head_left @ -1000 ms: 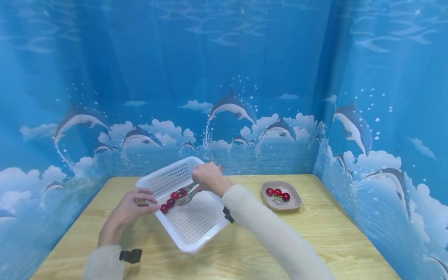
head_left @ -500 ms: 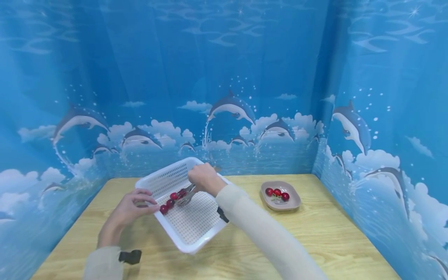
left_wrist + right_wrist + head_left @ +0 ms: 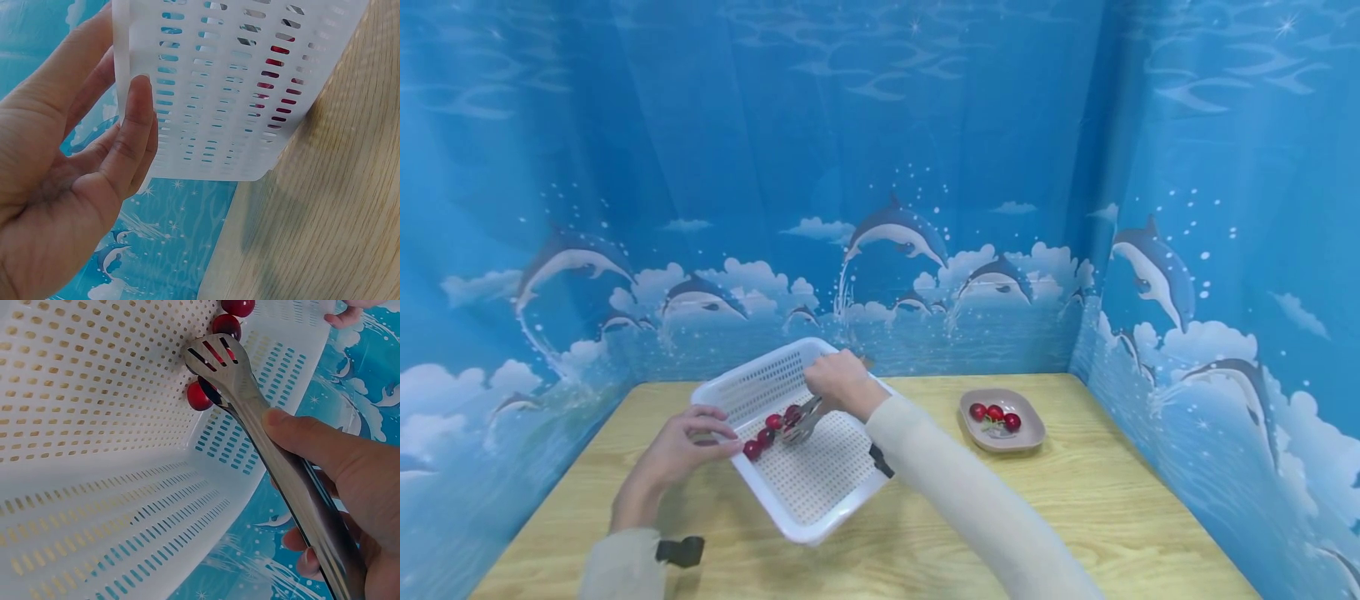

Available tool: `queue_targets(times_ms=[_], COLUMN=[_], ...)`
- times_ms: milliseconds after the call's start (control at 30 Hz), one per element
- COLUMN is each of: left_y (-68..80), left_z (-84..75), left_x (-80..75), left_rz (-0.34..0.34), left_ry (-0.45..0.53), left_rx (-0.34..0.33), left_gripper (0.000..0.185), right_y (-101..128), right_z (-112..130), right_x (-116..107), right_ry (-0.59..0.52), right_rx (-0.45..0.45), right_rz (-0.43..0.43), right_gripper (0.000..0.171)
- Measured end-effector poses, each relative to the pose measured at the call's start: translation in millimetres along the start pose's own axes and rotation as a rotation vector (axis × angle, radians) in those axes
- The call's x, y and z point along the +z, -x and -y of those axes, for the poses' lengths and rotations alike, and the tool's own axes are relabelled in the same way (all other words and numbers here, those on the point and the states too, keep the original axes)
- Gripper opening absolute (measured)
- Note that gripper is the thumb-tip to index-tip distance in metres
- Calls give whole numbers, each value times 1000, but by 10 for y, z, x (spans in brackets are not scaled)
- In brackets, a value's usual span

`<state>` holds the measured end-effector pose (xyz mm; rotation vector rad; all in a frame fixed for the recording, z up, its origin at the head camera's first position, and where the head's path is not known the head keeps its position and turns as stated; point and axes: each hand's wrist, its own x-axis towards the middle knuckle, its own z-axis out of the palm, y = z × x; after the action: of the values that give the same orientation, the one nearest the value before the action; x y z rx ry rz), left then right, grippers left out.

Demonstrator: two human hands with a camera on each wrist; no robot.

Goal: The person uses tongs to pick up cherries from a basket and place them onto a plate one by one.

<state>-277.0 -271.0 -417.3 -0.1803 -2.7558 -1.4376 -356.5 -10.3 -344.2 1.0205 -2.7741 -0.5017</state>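
Nearest, on the pale wooden tabletop (image 3: 1015, 517): a left hand (image 3: 673, 450) gripping the near-left rim of a white perforated plastic basket (image 3: 808, 492), thumb on top and fingers under the wall — tilted so that its far side stood raised. Beyond it, a right hand (image 3: 842, 383) in a cream sleeve, closed round a pair of slotted stainless-steel tongs (image 3: 250, 403). Tips down among the dark red cherries (image 3: 771, 429) gathered along the basket's lower left wall; one cherry apparently between the blades, though not clear whether truly pinched. Judged best done with a light squeeze, blades either side of a single fruit, basket kept tilted to stop rolling. Further right, well apart from the basket, a small pinkish-brown square dish (image 3: 1030, 437) with three more cherries inside.

Basket walls low — little to snag on a lift straight up. Bare wood between basket and dish, open for a sideways carry. Blue dolphin-print curtain (image 3: 895, 233) closing in the back and both sides beyond the table edge.
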Motion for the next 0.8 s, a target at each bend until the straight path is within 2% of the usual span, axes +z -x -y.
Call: queue_targets(times_ms=[267, 567, 800], left_y=[2, -5, -1], left_z=[9, 22, 10], left_x=[11, 23, 20], left_rz=[0, -4, -10], left_ry=[6, -15, 11], left_rx=[8, 3, 21], left_gripper=[35, 35, 34], right_y=[69, 227, 312], right_z=[-64, -128, -221], right_x=[-15, -51, -118], right_ry=[-22, -43, -63], right_rx=[-9, -15, -20], right_rz=[-48, -76, -108], right_gripper=[35, 26, 34])
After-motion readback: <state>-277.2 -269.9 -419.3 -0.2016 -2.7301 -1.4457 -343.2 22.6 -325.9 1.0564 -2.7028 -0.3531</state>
